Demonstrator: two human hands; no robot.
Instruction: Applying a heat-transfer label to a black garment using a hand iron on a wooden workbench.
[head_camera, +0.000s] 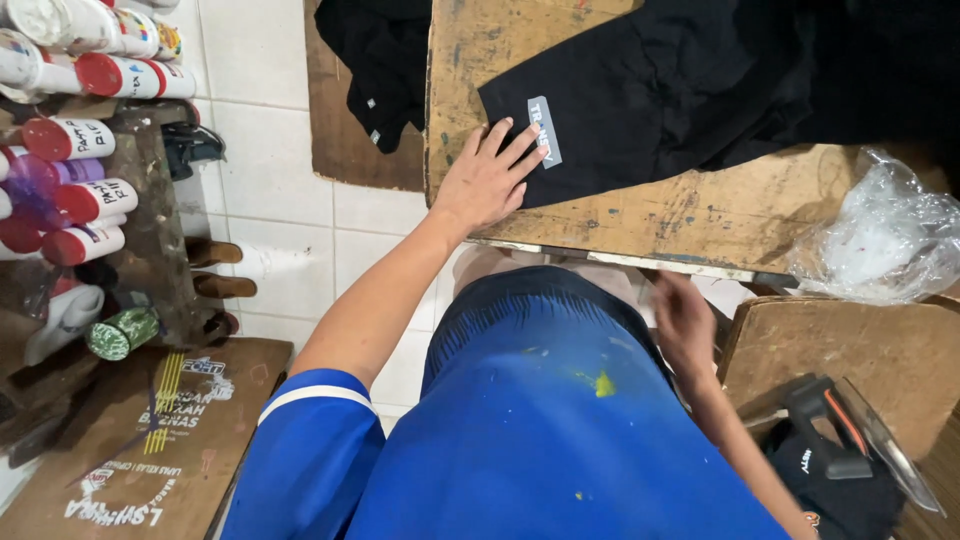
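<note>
Left hand (490, 180) flat, fingers spread wide, pressing palm-down on the lower left corner of a black garment (650, 100); nothing clasped. Fingertips resting just beside a small grey printed label (543, 130) on the cloth, thumb side still on bare wood. Garment spread over a worn wooden board (700, 215) stained with paint, running up and away from the pressing hand toward the far right.

Right hand (685, 325) blurred, low beside the body, under the near edge of the board; cannot tell whether open or closed, nothing seen in it. Just right of it, a second wooden board (880, 350), with crumpled clear plastic (885, 240) above and a black tool with an orange stripe (835, 425) below.

Beyond the left hand, another black cloth (385, 60) draped over a darker board. Far left of the left forearm, a rack of white cans with red caps (85, 140) over white floor tiles. Blue shorts (560, 430) flecked with yellow paint below both hands.
</note>
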